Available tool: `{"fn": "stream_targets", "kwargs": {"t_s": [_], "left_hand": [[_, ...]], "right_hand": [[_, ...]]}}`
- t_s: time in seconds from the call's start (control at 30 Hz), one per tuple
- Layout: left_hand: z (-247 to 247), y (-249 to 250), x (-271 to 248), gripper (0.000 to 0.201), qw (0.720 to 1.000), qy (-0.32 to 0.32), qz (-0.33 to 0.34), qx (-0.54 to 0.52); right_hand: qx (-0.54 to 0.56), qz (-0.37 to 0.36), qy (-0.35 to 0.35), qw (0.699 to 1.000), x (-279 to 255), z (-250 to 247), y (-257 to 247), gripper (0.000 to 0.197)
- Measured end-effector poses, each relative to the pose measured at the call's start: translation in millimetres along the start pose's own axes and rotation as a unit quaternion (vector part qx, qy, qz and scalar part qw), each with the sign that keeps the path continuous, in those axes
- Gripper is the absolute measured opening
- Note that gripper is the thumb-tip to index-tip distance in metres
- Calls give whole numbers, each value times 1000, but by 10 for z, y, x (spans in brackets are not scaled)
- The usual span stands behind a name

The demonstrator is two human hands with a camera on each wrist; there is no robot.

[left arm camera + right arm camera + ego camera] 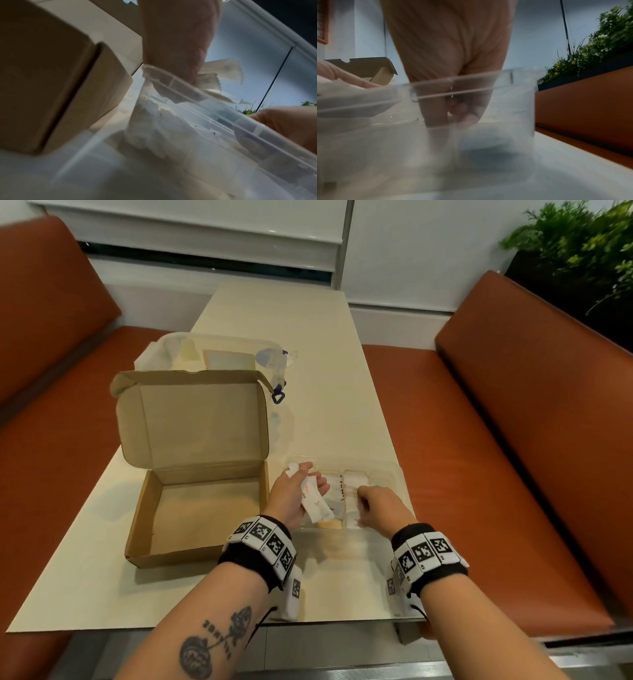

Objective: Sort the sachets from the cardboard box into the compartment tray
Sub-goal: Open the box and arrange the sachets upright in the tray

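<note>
**Two hands over the tray**

Both hands reach into the clear plastic compartment tray [387,474] on the pale desk [308,344]. The left hand [291,494] clamps white paper sachets [317,503], long axis pointing away-left. The right hand [380,506] curls fingers down; its grip's contents cannot be told. The brown cardboard box [195,501] sits open alongside.

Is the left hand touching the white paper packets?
Touching. In the head view the left hand holds a bunch of white paper sachets, fingers curled around them, above the clear plastic compartment tray.
</note>
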State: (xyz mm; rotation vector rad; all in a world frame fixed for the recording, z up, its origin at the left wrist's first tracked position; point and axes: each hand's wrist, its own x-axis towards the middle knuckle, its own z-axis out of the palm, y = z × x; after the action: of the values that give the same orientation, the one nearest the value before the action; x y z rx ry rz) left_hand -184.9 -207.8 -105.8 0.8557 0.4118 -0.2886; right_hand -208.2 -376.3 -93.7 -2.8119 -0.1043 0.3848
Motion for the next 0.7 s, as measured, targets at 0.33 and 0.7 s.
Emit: {"fn": "stream_targets", "kwargs": {"t_s": [0.33, 0.7], "left_hand": [[20, -22, 15, 16, 1000, -29, -10, 4], [113, -12, -26, 20, 996, -81, 7, 31]], "right_hand": [[122, -9, 117, 986, 11, -80, -184, 16], [362, 37, 128, 923, 95, -81, -471, 3]]}}
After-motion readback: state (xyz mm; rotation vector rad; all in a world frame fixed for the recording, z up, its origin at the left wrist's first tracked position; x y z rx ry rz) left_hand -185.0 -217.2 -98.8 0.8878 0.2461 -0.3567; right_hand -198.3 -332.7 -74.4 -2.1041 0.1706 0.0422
